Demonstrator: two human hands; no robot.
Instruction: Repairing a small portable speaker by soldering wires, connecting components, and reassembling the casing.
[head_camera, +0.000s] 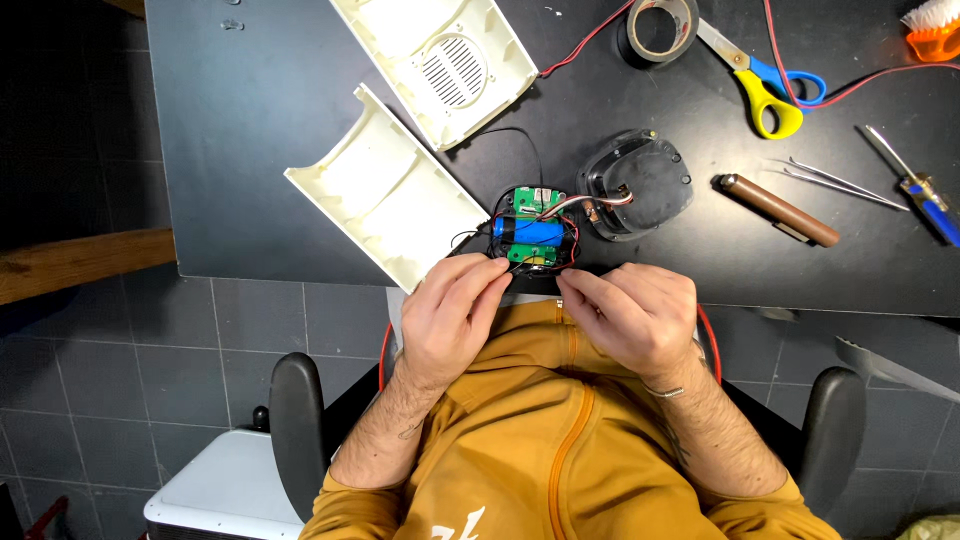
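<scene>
A green circuit board (534, 203) with a blue cylindrical battery (528, 231) and thin red and black wires lies at the near edge of the dark table (250, 130). My left hand (452, 315) and my right hand (630, 315) meet just below it, fingertips pinching the wires or a small part at the board's near edge; what is pinched is hidden. A grey round speaker unit (640, 183) sits to the right of the board, joined to it by wires.
Two cream plastic housing shells (385, 195) (440, 55) lie at the left and back. A tape roll (662, 27), yellow-and-blue scissors (765, 85), a brown cylindrical tool (778, 210), tweezers (840, 182), a blue-handled tool (925, 190) and an orange brush (935, 30) lie at the right.
</scene>
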